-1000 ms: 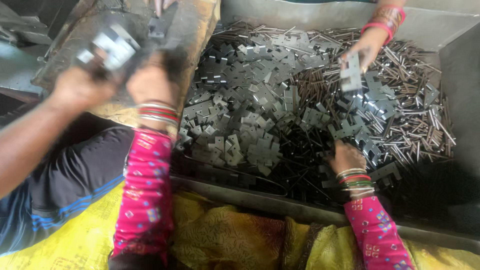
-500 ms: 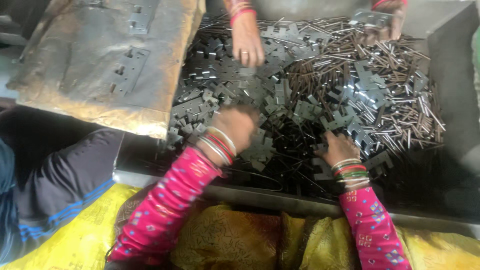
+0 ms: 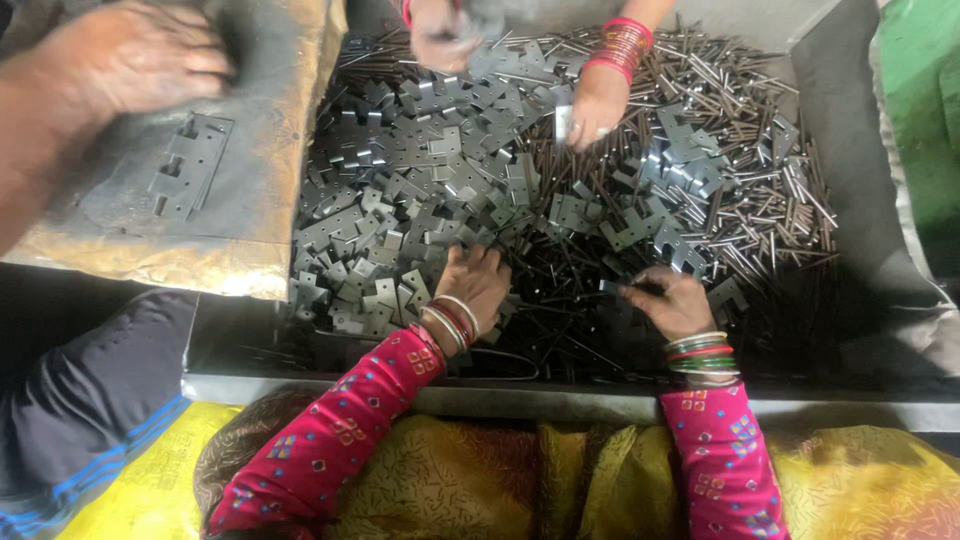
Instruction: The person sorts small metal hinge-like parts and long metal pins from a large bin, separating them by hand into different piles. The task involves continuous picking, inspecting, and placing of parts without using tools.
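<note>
Mostly a big grey metal bin (image 3: pixel 860 230) fills the frame, heaped with stamped hinge leaves (image 3: pixel 400 220) centre-left and thin steel pins (image 3: pixel 740 110) upper right, nearly all still loose and unsorted, so judged from the heap most of the picking is left. Upper left, a worn metal-covered board (image 3: pixel 250 170) carries one flat hinge plate (image 3: pixel 190 165); a co-worker's hand (image 3: pixel 130 55) rests at its top edge. Top centre, another person's two bangled hands (image 3: pixel 600 100) work the pile; one looks to pinch a small leaf. Lower centre, the wearer's left hand (image 3: pixel 475 285) lies fingers-spread and curled down on the leaves, pressing into them, nothing clearly lifted. Right hand (image 3: pixel 670 300) is pinched shut on what looks like a thin pin or small part at its fingertips, low right of the pile. Versus half a second back: left hand has dropped lower and flattened onto the leaves, right hand barely shifted, the far hands moved, and the co-worker's hand has come onto the board.
</note>
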